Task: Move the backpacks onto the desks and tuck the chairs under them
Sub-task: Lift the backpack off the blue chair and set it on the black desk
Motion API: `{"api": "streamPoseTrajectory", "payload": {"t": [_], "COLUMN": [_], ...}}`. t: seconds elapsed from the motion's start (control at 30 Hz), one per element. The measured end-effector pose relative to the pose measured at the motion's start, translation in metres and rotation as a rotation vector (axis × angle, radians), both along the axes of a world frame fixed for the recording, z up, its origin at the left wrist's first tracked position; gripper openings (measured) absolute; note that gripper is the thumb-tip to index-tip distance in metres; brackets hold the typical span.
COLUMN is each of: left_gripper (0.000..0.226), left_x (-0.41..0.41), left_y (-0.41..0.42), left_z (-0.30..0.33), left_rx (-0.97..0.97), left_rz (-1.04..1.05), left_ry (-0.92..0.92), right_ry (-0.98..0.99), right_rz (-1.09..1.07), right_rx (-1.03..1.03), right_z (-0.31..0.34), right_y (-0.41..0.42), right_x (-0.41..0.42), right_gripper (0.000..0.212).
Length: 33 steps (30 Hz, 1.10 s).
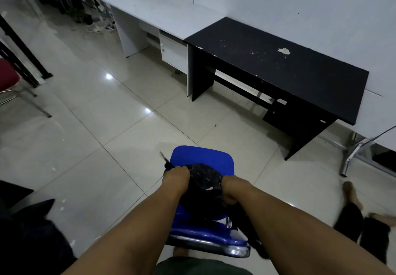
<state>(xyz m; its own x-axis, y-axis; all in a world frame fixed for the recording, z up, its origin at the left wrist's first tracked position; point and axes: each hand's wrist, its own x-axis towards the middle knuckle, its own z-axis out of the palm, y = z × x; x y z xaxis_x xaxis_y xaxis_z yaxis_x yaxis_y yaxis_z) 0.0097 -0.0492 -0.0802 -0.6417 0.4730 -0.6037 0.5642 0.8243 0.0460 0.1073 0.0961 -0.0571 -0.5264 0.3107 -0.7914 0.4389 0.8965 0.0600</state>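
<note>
A black backpack sits on the seat of a blue chair right below me. My left hand grips its left side and my right hand grips its right side, both fists closed on the fabric. A strap hangs off the chair's right side. Ahead against the wall stands a black desk with white paint chips on its top. To the left of it, touching, is a white desk with a small cabinet underneath.
A red chair with metal legs stands at the left edge. Another dark bag lies at the lower left. Another person's bare feet and dark trouser legs are at the lower right. Metal table legs stand right of the black desk.
</note>
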Motion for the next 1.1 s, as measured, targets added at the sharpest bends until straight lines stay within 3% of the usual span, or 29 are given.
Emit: {"api": "streamPoseTrajectory", "payload": {"t": [0.13, 0.2, 0.27, 0.33, 0.43, 0.53, 0.73, 0.97, 1.1], "left_gripper": [0.101, 0.094, 0.065, 0.044, 0.033, 0.023, 0.015, 0.017, 0.015], "left_x": [-0.012, -0.018, -0.021, -0.021, -0.017, -0.020, -0.028, 0.008, 0.025], "left_y": [-0.003, -0.008, -0.011, -0.011, 0.002, 0.019, 0.060, 0.152, 0.201], "left_z": [-0.006, -0.009, -0.014, -0.017, -0.009, 0.001, 0.016, 0.035, 0.040], "left_rx": [0.051, 0.078, 0.151, 0.153, 0.070, 0.183, 0.431, 0.617, 0.648], "left_rz": [0.069, 0.048, 0.077, 0.037, -0.200, -0.292, -0.072, 0.133, 0.262], "left_ry": [-0.272, -0.344, -0.382, -0.273, 0.110, 0.095, 0.014, 0.194, 0.266], "right_ry": [0.181, 0.224, 0.234, 0.251, 0.275, 0.295, 0.418, 0.624, 0.773], "right_rz": [0.028, 0.013, -0.019, -0.065, -0.128, -0.211, -0.426, -0.559, -0.455], "right_rx": [0.116, 0.134, 0.133, 0.121, 0.108, 0.126, 0.034, -0.165, -0.202], "right_z": [-0.005, -0.009, -0.012, -0.013, -0.015, -0.015, -0.015, -0.012, -0.007], "right_y": [0.010, 0.015, 0.019, 0.021, 0.024, 0.036, 0.081, 0.131, 0.155], "right_x": [0.006, 0.010, 0.011, 0.010, 0.007, 0.009, 0.006, 0.002, 0.014], "right_gripper": [0.030, 0.024, 0.023, 0.021, 0.022, 0.029, 0.029, 0.067, 0.085]}}
